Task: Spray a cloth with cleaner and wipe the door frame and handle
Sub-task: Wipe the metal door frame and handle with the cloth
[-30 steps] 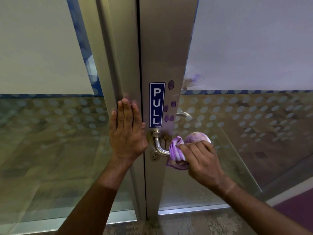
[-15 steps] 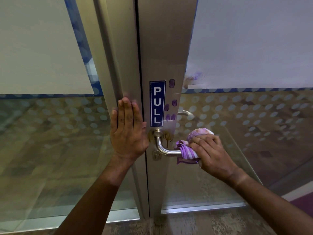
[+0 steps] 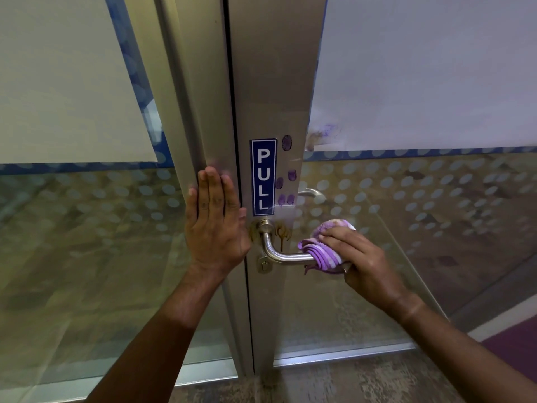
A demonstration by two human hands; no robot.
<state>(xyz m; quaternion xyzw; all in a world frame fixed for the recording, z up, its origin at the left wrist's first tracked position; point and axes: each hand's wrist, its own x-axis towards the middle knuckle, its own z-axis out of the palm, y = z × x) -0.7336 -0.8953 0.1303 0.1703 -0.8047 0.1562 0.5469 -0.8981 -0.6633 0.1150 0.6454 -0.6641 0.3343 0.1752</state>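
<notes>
Since a second ago my right hand point(image 3: 364, 257) has slid the purple cloth point(image 3: 324, 251) outward along the steel lever handle point(image 3: 286, 258), baring the bend near its rose. Those fingers curl around the cloth, clamping it onto the handle's free end. My left hand point(image 3: 216, 228) stays flat on the door frame point(image 3: 200, 112), fingers pressed together, beside the blue PULL sign point(image 3: 263, 177) and purple smudges point(image 3: 286, 143).

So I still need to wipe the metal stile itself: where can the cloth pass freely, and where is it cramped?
Free: the stile above the PULL sign, and below the keyhole down to the floor. Crowded: beside the sign, with purple smudges; around the handle, where the right hand holds the cloth; the left hand covers the frame edge.
</notes>
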